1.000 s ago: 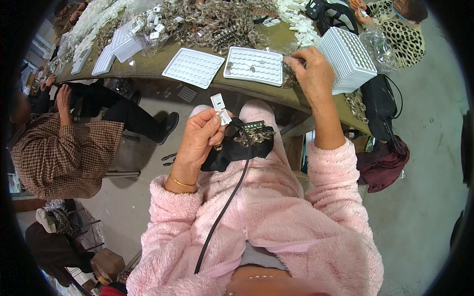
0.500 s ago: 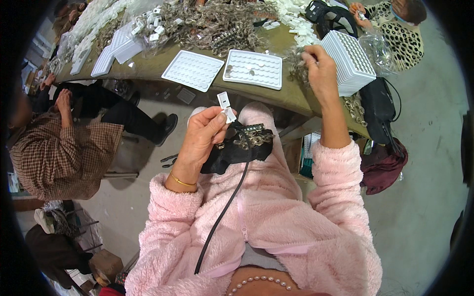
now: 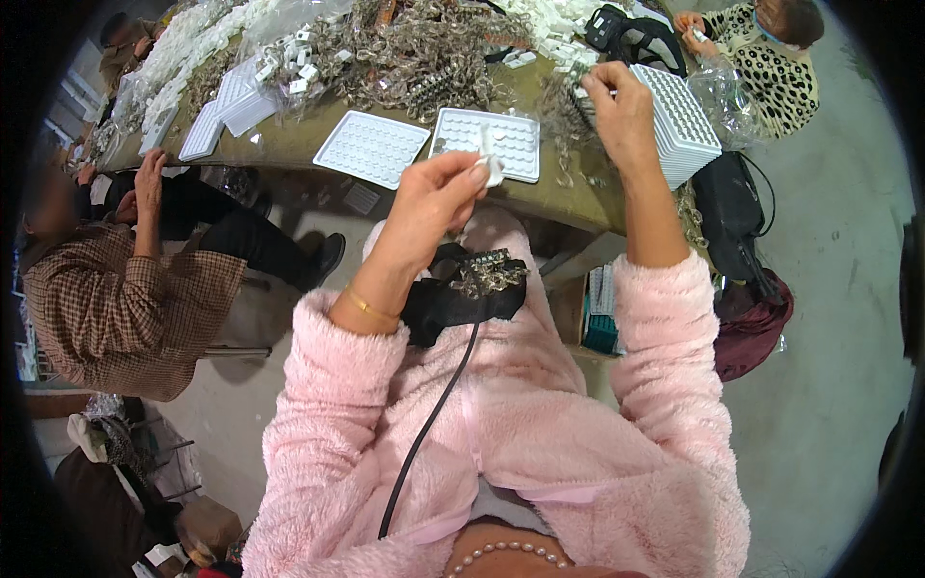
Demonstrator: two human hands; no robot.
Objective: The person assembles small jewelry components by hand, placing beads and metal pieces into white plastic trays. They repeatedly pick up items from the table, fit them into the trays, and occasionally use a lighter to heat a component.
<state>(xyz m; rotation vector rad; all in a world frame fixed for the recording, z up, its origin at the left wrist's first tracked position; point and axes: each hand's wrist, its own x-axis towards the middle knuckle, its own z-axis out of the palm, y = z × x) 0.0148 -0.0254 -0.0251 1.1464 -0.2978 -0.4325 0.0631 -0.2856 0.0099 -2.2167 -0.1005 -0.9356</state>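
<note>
Pinching, left hand (image 3: 429, 197): thumb and fingers pressed around a white case (image 3: 493, 171), raised in front of the right tray (image 3: 520, 144).
White case: standing open, I judge; blur keeps me from telling whether anything is inside.
Right hand (image 3: 621, 111): fingertips drawn close beside a chain bunch (image 3: 561, 116) above the tabletop (image 3: 559, 197); from here I cannot tell whether they grip it.
Right tray: a few discs (image 3: 439, 146) lie in it, most hollows without one, so its filling looks barely begun.
Left tray (image 3: 371, 149): just beside, its hollows showing no discs that I can make out.
Tray stack (image 3: 679, 125): tall, near the right hand; whether those trays are finished, I cannot say.
Chain heap (image 3: 414, 63): big and tangled, loose cases (image 3: 299, 67) at its left; by my reckoning, much is left to handle.
Lap: black cloth (image 3: 434, 313) with a sparkling piece (image 3: 487, 275) resting there, unhandled.
</note>
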